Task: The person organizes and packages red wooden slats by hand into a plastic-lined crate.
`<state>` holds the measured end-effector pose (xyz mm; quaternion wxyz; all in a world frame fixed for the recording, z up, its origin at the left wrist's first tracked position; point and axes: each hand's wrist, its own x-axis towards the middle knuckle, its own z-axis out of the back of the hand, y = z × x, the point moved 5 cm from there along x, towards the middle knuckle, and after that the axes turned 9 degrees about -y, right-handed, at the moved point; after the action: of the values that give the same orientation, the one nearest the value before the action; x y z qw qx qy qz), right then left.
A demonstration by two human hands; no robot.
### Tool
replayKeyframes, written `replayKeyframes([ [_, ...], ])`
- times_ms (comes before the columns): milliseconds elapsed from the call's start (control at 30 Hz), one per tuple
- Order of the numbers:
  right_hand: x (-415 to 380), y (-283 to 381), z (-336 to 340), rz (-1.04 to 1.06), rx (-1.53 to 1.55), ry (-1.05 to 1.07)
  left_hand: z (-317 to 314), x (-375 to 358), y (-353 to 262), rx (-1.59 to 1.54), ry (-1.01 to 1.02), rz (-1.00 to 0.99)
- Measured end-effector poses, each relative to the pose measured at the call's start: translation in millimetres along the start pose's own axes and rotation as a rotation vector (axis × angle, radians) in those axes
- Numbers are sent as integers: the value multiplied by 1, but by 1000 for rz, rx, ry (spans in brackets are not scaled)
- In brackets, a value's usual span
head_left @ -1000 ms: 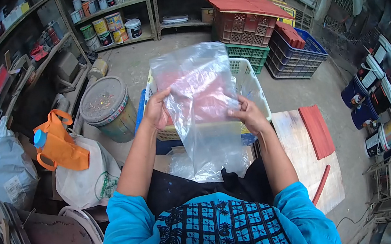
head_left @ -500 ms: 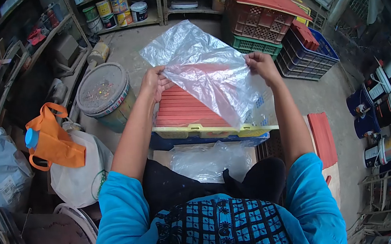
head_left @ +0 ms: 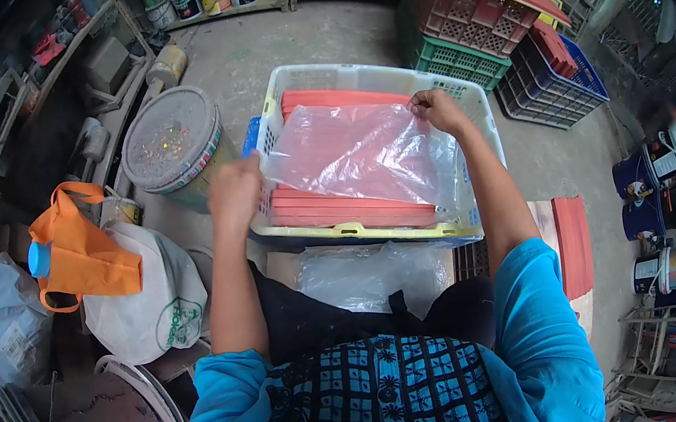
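Note:
A clear plastic sheet (head_left: 330, 149) hangs over the red strips (head_left: 346, 206) in a pale yellow and white crate (head_left: 388, 72). At the sheet's upper right corner, my right hand (head_left: 437, 111) pinches the film between thumb and fingers. My left hand (head_left: 236, 191) is smeared by motion beside the crate's left wall, near the sheet's left edge; its fingers cannot be made out. More folded clear plastic (head_left: 371, 276) lies in front of the crate, close to my lap.
Stacked red and green crates (head_left: 463, 23) and a blue crate (head_left: 546, 84) stand at the back right. A lidded drum (head_left: 173, 138) is left of the work crate. An orange bag (head_left: 85, 250) rests on a white sack (head_left: 143, 311). Paint buckets (head_left: 637, 174) line the right side.
The sheet has come down from above the crate and spread lower over the red strips. My left hand has moved down and left, off the sheet's edge. My right hand keeps its pinch.

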<state>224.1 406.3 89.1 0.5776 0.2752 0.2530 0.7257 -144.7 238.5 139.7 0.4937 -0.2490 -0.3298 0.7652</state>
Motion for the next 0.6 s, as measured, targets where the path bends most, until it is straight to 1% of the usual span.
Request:
replayKeyframes([
  [33, -2, -6, -6, 15, 23, 3, 12, 1, 0, -32, -162, -36],
  [100, -6, -8, -14, 49, 68, 4, 13, 0, -13, -32, -252, -231],
  [133, -9, -7, -18, 17, 45, 38, 10, -1, -20, -33, -296, -330],
  [200, -16, -1, -22, -46, -4, 101, -17, -4, -31, -56, -164, -542],
  [233, -17, 1, -24, -45, -13, 116, -32, -6, -35, -71, -97, -649],
  [333, -22, 1, -29, -49, -20, 145, -73, -9, -38, 103, 249, -812],
  [400, -23, 1, -30, -48, 9, 143, -87, -3, -27, 230, 408, -722],
  [433, -23, -1, -31, -15, -5, 125, -91, -3, -22, 295, 486, -675],
  [533, -23, -5, -32, 64, -52, 73, -83, -8, -26, 361, 614, -496],
  [600, -24, -6, -30, 93, -93, 48, -84, -6, -19, 420, 651, -508],
])
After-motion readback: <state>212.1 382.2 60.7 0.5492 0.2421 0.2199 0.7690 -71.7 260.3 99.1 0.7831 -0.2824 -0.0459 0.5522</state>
